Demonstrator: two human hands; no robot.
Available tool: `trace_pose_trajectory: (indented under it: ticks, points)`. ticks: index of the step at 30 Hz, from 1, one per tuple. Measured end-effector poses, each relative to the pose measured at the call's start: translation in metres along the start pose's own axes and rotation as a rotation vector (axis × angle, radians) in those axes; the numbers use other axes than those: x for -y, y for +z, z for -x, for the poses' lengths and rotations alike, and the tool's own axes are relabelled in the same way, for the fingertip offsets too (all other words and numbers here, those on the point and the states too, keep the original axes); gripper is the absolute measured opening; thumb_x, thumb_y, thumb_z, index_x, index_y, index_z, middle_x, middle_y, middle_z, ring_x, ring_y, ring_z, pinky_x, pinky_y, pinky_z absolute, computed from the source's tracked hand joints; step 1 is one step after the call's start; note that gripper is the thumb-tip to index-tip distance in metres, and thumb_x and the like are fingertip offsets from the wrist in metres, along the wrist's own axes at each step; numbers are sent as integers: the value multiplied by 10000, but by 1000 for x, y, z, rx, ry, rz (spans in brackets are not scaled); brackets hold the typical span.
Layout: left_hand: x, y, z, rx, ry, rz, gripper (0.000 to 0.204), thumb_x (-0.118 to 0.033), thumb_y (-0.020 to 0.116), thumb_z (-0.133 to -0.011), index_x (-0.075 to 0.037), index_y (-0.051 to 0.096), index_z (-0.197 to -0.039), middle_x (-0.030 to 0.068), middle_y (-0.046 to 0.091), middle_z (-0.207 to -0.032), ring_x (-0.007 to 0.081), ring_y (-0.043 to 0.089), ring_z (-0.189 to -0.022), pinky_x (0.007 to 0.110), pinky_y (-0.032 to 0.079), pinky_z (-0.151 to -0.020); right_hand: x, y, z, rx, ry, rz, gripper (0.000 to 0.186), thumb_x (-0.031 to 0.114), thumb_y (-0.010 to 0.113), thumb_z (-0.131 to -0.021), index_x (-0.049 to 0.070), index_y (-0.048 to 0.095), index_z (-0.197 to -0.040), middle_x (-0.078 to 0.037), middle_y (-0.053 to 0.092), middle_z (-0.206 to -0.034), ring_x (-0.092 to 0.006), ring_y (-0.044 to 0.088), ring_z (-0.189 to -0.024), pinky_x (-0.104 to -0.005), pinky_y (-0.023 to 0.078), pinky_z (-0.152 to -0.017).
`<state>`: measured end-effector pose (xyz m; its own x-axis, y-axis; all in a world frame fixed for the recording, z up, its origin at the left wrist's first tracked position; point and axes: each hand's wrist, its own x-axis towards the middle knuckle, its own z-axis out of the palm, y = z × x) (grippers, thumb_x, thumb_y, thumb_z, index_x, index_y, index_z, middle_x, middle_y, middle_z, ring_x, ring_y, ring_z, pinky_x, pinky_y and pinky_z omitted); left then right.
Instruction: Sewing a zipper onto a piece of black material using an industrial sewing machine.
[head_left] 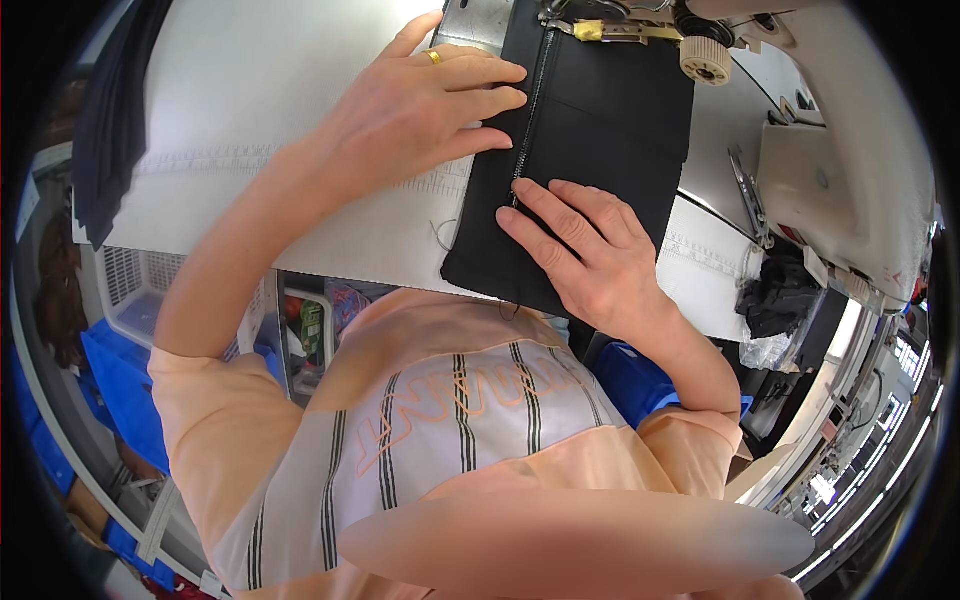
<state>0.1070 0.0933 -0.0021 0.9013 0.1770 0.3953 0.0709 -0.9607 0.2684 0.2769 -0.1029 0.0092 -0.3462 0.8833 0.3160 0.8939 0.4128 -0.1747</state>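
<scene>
A black fabric piece (620,110) lies on the white sewing table, its far end under the sewing machine's presser foot (560,25). Along its left part runs a zipper (537,100), straight from the foot toward me. My left hand (435,95), a ring on one finger, lies open with fingers spread, the tips at the fabric left of the zipper. Nearer to me, my right hand (590,235) rests open on the cloth, its fingertips touching the zipper's near end. A loose thread (440,237) curls beside the fabric's left edge.
The sewing machine body (850,150) with its round knob (704,60) stands at the right. Black cloth strips (115,110) hang over the table's left edge. A black fabric bundle (782,295) lies at the right. Below the table are a white basket (135,290) and blue bins (125,380).
</scene>
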Motion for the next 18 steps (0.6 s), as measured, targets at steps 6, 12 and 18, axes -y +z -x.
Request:
trace_pose_trajectory:
  ticks: [6, 12, 18]
  points:
    - [2, -3, -7, 14, 0, -31, 332, -269, 712, -839, -131, 676, -1138, -9, 614, -1287, 202, 601, -1123, 523, 300, -1096, -5, 2, -4, -3, 10, 6, 443, 118, 610, -760, 112, 635, -1202, -60, 574, -1314, -252, 546, -1114, -392, 477, -905]
    - [10, -1, -25, 46, 12, -87, 343, -281, 698, -848, -68, 673, -1116, 45, 630, -1234, 213, 599, -1089, 431, 404, -952, -22, 4, -15, -27, 11, 36, 458, 94, 628, -741, 121, 631, -1197, -51, 579, -1290, -250, 547, -1113, -386, 482, -904]
    - [10, 13, -27, -86, 58, -218, 346, -301, 700, -841, -85, 673, -1110, 44, 638, -1222, 182, 600, -1077, 391, 416, -949, -38, 2, -27, -47, 7, 73, 389, 86, 653, -723, 130, 675, -1109, -27, 614, -1230, -241, 579, -1073, -371, 509, -875]
